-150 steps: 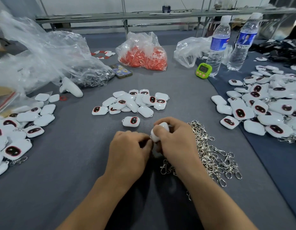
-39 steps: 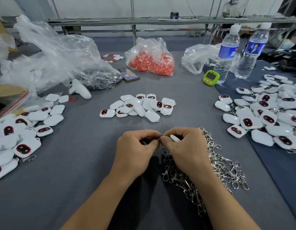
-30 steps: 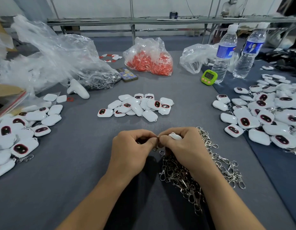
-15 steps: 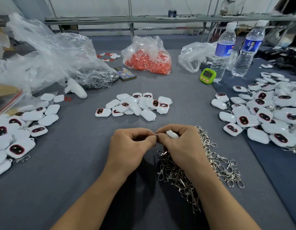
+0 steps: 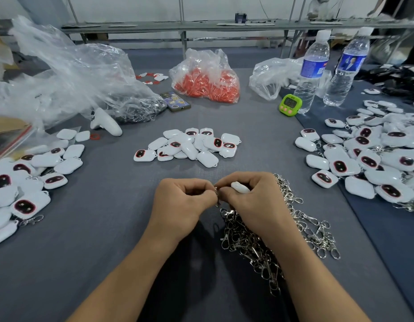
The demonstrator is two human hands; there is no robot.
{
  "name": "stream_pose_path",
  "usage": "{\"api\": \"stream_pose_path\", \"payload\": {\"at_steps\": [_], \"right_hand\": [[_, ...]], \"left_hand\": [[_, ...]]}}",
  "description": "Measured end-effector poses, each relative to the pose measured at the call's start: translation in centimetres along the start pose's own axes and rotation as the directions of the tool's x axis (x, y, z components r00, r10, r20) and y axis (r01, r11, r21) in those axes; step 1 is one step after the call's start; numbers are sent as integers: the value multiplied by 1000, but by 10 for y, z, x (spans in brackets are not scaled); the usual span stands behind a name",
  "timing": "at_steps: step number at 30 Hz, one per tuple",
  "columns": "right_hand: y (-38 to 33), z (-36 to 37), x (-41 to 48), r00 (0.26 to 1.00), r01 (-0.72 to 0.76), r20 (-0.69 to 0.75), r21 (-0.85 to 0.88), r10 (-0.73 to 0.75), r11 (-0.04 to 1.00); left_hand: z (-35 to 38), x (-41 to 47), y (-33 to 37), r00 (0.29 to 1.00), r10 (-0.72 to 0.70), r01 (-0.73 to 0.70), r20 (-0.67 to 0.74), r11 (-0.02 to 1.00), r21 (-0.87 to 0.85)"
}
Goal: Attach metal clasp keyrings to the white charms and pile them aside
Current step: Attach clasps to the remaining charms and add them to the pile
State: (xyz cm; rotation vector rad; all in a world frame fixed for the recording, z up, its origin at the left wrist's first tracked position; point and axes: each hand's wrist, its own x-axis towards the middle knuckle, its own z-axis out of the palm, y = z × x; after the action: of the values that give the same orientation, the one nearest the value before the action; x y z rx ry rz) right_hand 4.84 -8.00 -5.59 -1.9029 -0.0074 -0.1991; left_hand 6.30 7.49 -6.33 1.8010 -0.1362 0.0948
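White charm (image 5: 240, 187) sits in the right hand (image 5: 254, 201), fingers curled round it, just above the counter (image 5: 108, 228). The left hand (image 5: 185, 203) is curled too, thumb and forefinger pinching a metal clasp keyring (image 5: 216, 193) against the charm's end. Both parts are small: the ring may slip before it threads, or snag the keyring heap (image 5: 259, 247) directly beneath.

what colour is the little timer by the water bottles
The timer is lime green with pink buttons; head view.
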Motion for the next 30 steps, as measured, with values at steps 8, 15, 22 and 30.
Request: {"api": "stream_pose_path", "payload": {"at_steps": [8, 15, 22, 30], "right_hand": [[9, 1, 2, 993, -117, -24, -161, 115, 980], [14, 2, 5, 997, -45, -70, -184, 33, 982], [18, 4, 9, 998, -65, -35, -117, 61, 991], [22, 5, 8, 998, -55, -27, -141, 51, 989]], "left_hand": [[-20, 5, -11, 900, 414, -187, -138, 650, 737], [-11, 9, -13, 975, 191, -218, 114, 715, 664], [-14, 12, -15, 958, 186, -280, 219, 777, 563], [-15, 13, -16, 943, 216, -325, 253, 761, 562]]}}
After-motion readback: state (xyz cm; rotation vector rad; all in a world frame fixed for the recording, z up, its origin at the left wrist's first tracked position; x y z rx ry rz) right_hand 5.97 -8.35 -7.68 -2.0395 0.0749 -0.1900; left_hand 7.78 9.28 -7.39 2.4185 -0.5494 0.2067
